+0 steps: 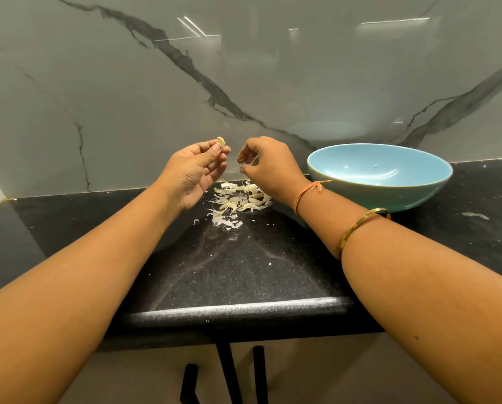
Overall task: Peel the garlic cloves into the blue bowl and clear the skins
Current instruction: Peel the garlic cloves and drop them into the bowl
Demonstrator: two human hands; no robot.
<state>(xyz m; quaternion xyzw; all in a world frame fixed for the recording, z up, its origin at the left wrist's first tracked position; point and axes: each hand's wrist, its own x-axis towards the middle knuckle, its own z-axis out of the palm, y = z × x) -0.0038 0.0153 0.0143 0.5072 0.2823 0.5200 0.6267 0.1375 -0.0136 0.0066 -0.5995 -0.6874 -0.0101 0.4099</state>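
Observation:
My left hand point(195, 169) pinches a small pale garlic clove point(221, 141) between thumb and fingertips, raised above the counter. Just to its right, my right hand point(268, 164) pinches a thin strip of papery skin point(254, 161). Below both hands, a loose pile of garlic cloves and skins point(238, 202) lies on the black counter point(244, 266). The blue bowl point(379, 176) stands to the right of my right hand, near the wall; I see only a few tiny specks inside it.
A grey marble-patterned wall point(127, 83) rises right behind the pile and bowl. The counter's front edge point(238, 312) runs below my forearms, with dark cabinet handles point(227, 371) beneath. Small skin crumbs dot the counter, and a pale scrap point(475, 215) lies at right.

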